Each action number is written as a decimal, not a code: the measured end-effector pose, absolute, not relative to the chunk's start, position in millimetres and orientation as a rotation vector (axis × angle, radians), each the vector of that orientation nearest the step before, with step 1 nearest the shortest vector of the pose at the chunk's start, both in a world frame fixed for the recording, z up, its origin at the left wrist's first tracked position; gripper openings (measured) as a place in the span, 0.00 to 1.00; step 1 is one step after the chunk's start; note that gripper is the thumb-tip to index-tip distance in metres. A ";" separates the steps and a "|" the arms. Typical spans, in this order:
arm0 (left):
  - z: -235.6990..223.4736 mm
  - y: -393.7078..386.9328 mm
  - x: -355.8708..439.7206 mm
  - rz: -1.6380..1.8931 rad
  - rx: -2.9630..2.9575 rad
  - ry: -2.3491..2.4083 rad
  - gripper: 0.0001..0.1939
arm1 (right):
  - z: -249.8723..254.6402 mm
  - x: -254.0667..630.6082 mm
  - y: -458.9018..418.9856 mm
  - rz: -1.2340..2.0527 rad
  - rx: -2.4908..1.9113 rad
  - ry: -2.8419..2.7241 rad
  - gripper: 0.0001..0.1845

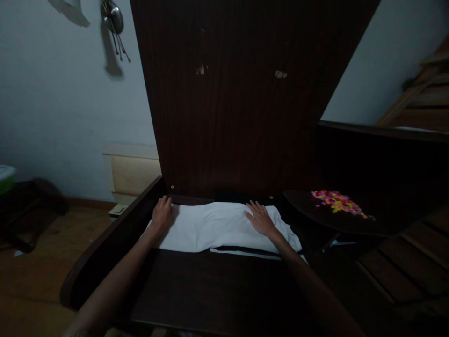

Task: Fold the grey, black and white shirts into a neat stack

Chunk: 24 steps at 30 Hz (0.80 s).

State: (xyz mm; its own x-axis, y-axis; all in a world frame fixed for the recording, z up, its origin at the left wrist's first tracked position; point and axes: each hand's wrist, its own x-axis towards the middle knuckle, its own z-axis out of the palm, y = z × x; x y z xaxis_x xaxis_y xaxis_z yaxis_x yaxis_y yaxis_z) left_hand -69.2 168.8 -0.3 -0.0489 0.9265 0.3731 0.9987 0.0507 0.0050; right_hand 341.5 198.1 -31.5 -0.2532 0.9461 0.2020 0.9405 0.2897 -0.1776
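A white cloth (pixel 206 226), folded into a long flat strip, lies along the back of a dark wooden desk (pixel 196 285). It could be a garment, but its kind does not show clearly. At the cloth's left end, my left hand (pixel 162 216) has its fingers curled over the edge, closed on the fabric. My right hand (pixel 260 218) rests palm down near the right end, fingers stretched and spread over the cloth. A dark strip shows between layers along the cloth's front right edge.
A tall dark wooden panel (pixel 238 117) rises behind the desk. Pink and yellow petal-like bits (pixel 338 202) lie on a side shelf (pixel 298 203) at right. The desk has a raised left side board (pixel 101 255). A cream box-like object (pixel 133 171) stands by the wall.
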 end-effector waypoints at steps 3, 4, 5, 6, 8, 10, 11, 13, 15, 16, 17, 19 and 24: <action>-16.5 155.9 -51.6 -0.395 -2.111 -2.013 0.20 | -31.9 342.8 198.6 0.035 -1.723 -2.298 0.36; -23.4 152.9 -48.4 -0.387 -2.168 -2.002 0.22 | -31.9 343.3 198.7 0.040 -1.723 -2.302 0.36; -30.1 150.8 -47.1 -0.372 -2.218 -1.998 0.24 | -31.7 343.7 198.8 0.045 -1.724 -2.306 0.36; -35.9 149.7 -47.6 -0.350 -2.260 -2.002 0.27 | -31.4 343.9 198.8 0.051 -1.728 -2.310 0.36; -42.7 149.6 -51.9 -0.289 -2.323 -2.031 0.32 | -30.6 344.1 198.7 0.064 -1.737 -2.313 0.36; -42.9 150.1 -56.3 -0.224 -2.350 -2.067 0.34 | -29.9 344.0 198.5 0.071 -1.741 -2.309 0.36; -41.4 149.8 -56.9 -0.214 -2.332 -2.079 0.33 | -29.7 344.0 198.5 0.071 -1.739 -2.306 0.36; -37.8 147.0 -53.8 -0.248 -2.258 -2.072 0.32 | -29.7 343.9 198.6 0.071 -1.732 -2.303 0.36; -36.5 142.2 -46.5 -0.308 -2.220 -2.044 0.30 | -29.9 343.9 198.7 0.073 -1.729 -2.302 0.36; -37.1 139.6 -42.6 -0.322 -2.232 -2.041 0.30 | -29.9 343.8 198.7 0.073 -1.730 -2.299 0.36; -38.2 137.2 -39.0 -0.318 -2.260 -2.051 0.31 | -29.7 343.7 198.5 0.073 -1.731 -2.296 0.36; -41.0 133.9 -33.9 -0.274 -2.322 -2.093 0.36 | -28.6 343.3 197.6 0.071 -1.732 -2.292 0.35; -40.2 136.5 -21.5 -0.321 -2.341 -2.110 0.35 | -19.7 339.5 192.6 0.029 -1.736 -2.295 0.35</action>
